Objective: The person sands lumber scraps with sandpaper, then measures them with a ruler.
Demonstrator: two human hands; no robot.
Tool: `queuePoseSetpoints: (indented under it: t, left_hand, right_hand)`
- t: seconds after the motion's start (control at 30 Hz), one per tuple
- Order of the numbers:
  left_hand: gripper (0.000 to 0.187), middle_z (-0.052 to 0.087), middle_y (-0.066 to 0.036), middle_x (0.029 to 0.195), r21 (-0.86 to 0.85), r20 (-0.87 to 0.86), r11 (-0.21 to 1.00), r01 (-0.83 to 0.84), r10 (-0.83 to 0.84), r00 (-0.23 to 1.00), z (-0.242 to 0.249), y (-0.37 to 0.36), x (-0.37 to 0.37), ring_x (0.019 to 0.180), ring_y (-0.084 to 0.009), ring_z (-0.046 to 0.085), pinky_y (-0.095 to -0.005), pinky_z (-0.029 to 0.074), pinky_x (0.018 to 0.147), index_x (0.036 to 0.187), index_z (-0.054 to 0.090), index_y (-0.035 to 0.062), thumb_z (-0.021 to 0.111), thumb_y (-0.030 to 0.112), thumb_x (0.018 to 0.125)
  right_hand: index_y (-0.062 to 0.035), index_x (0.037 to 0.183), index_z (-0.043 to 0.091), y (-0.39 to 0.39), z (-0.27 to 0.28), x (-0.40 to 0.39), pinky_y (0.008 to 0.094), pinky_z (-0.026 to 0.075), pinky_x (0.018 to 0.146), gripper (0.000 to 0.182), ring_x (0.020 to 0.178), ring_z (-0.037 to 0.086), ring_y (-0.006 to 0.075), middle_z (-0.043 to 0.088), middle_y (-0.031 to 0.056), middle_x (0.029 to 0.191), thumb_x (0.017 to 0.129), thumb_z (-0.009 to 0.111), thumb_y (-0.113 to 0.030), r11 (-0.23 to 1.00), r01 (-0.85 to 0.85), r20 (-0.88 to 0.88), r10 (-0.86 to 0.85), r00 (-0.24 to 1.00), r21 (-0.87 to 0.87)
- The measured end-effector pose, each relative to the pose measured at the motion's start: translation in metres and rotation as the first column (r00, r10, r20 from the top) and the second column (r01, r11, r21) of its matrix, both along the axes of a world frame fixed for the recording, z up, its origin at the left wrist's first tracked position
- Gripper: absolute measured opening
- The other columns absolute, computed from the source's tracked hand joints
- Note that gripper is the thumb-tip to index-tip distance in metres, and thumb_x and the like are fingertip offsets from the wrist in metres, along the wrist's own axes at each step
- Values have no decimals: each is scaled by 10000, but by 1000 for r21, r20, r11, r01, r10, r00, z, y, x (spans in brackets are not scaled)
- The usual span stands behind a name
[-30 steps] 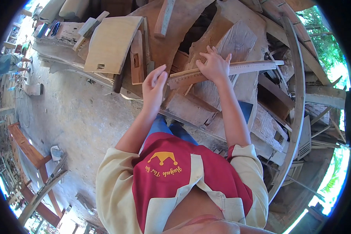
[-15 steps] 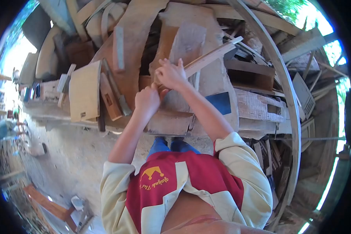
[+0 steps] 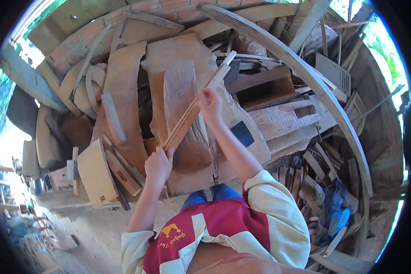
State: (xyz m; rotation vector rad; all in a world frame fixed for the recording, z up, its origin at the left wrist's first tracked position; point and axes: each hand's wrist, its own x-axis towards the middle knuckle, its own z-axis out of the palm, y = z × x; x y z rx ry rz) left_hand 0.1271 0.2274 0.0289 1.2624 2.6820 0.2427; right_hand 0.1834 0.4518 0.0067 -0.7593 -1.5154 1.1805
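Note:
A long, narrow wooden strip (image 3: 183, 124) with a row of small dark marks along its face slants up to the right over the workbench. Its lower end is in my left hand (image 3: 158, 165), with the fingers curled round it and the thumb up along it. My right hand (image 3: 210, 107) is closed on the strip farther up, slightly smeared by motion. Beyond that hand a pale grey end piece (image 3: 229, 58) sticks out. Beneath the strip lies a rough weathered board (image 3: 180, 84) on a wide wooden slab (image 3: 205, 50).
A pale panel (image 3: 95, 171) and a slotted wooden block (image 3: 123, 176) stand at the left. A dark square (image 3: 243, 133) lies right of my right forearm. A long curved timber (image 3: 326, 93) arches over the right side. Scrap wood (image 3: 313, 182) is heaped below it.
My hands have moved apart; the right slid up along the strip while the left stays at its lower end. The strip now points more steeply upward, and the view has shifted.

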Motion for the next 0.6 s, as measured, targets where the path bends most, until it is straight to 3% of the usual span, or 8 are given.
queuePoseSetpoints:
  t: [0.2,0.3,0.33,0.4,0.47,0.53,0.57,0.6]
  left_hand:
    - [458,571,-197,654,-51,1,998,47,-47,999,-1,0,-3,603,-352,594,-431,486,534,835,446,-1,378,450,877]
    - [449,567,-199,650,-58,19,997,46,-45,999,0,0,-3,596,-356,589,-432,484,528,840,438,-1,386,444,876]
    - [449,567,-199,650,-67,20,997,42,-41,999,0,0,-2,596,-356,589,-432,484,528,840,438,-1,386,444,876]
    - [438,564,-202,649,-81,7,996,46,-46,999,1,1,-2,593,-363,585,-435,480,524,850,431,-1,400,435,874]
    - [413,563,-209,653,-97,27,995,26,-23,999,6,4,-1,598,-369,582,-437,479,528,850,430,1,420,413,871]
    - [391,561,-216,662,-104,31,994,11,-8,999,9,6,1,612,-379,577,-444,473,537,850,429,3,440,393,866]
    - [373,562,-219,675,-134,64,991,0,9,998,9,7,0,623,-385,571,-449,464,547,861,430,1,451,373,863]
    - [373,562,-219,675,-141,61,990,-19,28,998,8,6,-1,623,-385,571,-449,464,547,861,430,1,451,373,863]
  right_hand:
    - [-6,1029,544,87,-7,51,293,454,679,369,797,587,165,595,105,911,750,650,-222,967,141,480,-230,847,214]
    - [-20,1273,337,139,-35,47,307,445,733,769,904,558,173,568,105,991,696,693,-384,960,146,390,-42,920,-240]
    - [-20,1273,337,147,-32,45,307,445,733,769,904,558,173,568,105,991,696,693,-384,958,143,391,-36,920,-249]
    - [-40,1337,226,163,-22,42,347,447,747,864,920,549,167,551,85,1019,705,692,-398,720,-118,-2,159,987,-684]
    - [-62,1369,135,178,-17,33,364,453,724,922,906,540,148,538,67,1006,711,698,-378,687,-162,-49,182,982,-708]
    - [-54,1334,231,193,-17,22,318,466,677,824,828,551,134,540,52,973,714,707,-313,711,-182,-34,217,976,-679]
    - [-38,1204,408,203,-16,23,274,468,628,591,736,550,118,553,31,901,729,693,-246,669,-352,-157,335,929,-654]
    - [-38,1204,408,213,-22,19,274,468,628,591,736,550,118,553,31,901,729,693,-246,658,-366,-162,351,922,-658]
